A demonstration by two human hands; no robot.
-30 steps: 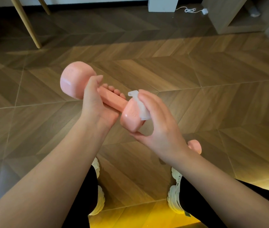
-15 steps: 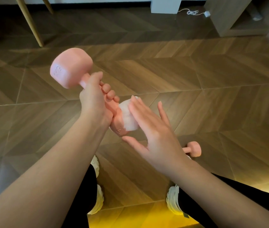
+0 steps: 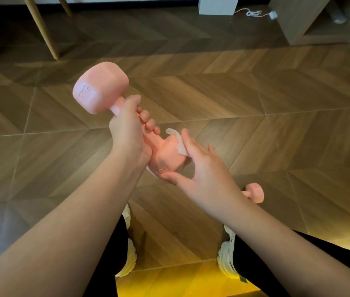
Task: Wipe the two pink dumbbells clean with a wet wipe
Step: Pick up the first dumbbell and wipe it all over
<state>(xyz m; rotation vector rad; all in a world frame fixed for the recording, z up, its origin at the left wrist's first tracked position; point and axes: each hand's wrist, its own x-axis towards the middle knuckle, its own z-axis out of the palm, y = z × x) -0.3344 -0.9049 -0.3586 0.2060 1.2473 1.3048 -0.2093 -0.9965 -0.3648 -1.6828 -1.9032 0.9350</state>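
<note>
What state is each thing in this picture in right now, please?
Held dumbbell: in the air, tilted, far head higher.
Left hand: grips its handle.
Wet wipe: pressed against the held dumbbell's near head.
Right hand: straight fingers press the wet wipe.
Second dumbbell: lies on the floor, partly hidden by the right forearm.
</note>
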